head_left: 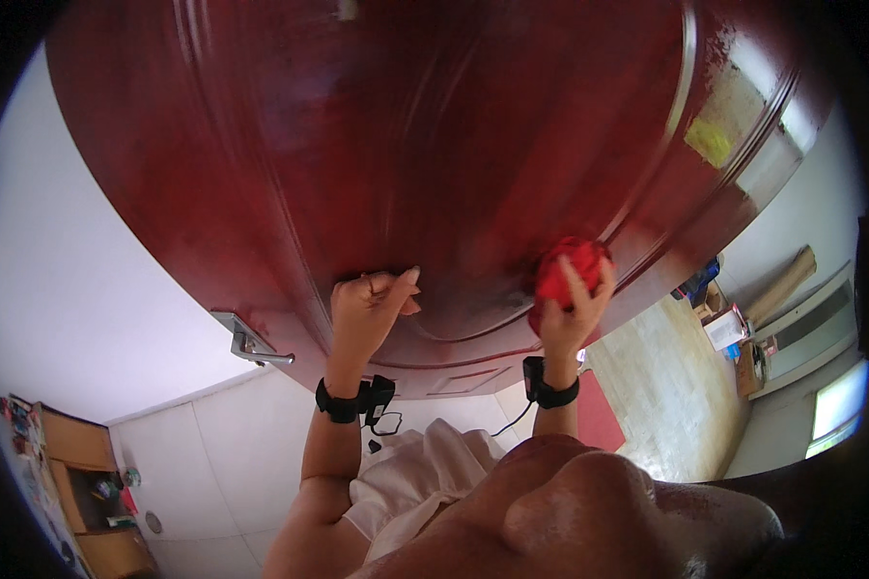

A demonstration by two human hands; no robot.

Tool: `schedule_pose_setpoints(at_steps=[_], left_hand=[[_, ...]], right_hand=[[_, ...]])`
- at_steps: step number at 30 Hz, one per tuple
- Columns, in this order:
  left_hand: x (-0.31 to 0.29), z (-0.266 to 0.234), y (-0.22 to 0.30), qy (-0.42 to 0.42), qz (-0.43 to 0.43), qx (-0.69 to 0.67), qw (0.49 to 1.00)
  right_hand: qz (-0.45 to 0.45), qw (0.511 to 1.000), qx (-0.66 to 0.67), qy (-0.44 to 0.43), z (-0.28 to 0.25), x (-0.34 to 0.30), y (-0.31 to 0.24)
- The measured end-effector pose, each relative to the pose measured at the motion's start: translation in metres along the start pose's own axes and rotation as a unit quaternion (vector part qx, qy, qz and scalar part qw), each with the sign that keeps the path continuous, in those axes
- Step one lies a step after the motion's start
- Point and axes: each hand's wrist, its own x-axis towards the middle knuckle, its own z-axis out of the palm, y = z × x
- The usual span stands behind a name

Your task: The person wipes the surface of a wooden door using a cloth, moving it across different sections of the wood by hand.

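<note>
A dark red panelled door (454,135) with raised curved mouldings fills the upper view. Against its lower right part my right hand (577,304) presses a bunched red cloth (560,275), the fingers spread over it. My left hand (372,304) is curled closed at the door's surface, left of the cloth, with nothing seen in it. Whether its knuckles touch the door I cannot tell. Both wrists wear black bands with small boxes, and a thin cable hangs from each. Below and left of my left hand is the metal door handle (251,343).
Worn patches and a yellow sticker (709,142) mark the door's right side. Boxes (724,328) and a rolled brown sheet (784,280) stand by the right wall. A red mat (599,413) lies on the floor. At the lower left is a wooden cabinet (75,439).
</note>
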Motion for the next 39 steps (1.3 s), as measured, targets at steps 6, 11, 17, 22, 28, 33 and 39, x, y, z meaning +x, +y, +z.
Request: schedule_pose_setpoints(at_steps=[6, 11, 17, 22, 28, 33, 39], left_hand=[[-0.001, -0.005, -0.001, -0.006, 0.018, 0.022, 1.000], [-0.005, -0.007, -0.001, -0.010, 0.038, 0.061, 0.997], [-0.004, -0.013, -0.005, -0.054, 0.061, 0.066, 0.995], [0.003, -0.017, 0.000, -0.076, 0.030, 0.016, 0.997], [-0.002, -0.027, 0.001, -0.079, 0.034, -0.005, 0.996], [-0.008, -0.040, 0.006, -0.063, 0.035, 0.000, 0.997], [-0.001, -0.050, -0.006, -0.032, 0.015, -0.034, 0.999]], right_hand=[[0.088, 0.988, 0.052, 0.118, -0.016, 0.063, -0.019], [-0.003, 0.997, 0.000, 0.078, 0.014, 0.057, -0.068], [-0.072, 0.994, 0.031, -0.083, 0.050, -0.023, -0.086], [-0.078, 0.996, -0.004, -0.051, 0.038, -0.006, -0.054], [0.018, 0.994, 0.062, 0.087, 0.024, 0.080, -0.089], [-0.065, 0.997, 0.010, -0.042, 0.050, 0.016, -0.113], [-0.115, 0.976, 0.054, -0.175, 0.079, -0.056, -0.104]])
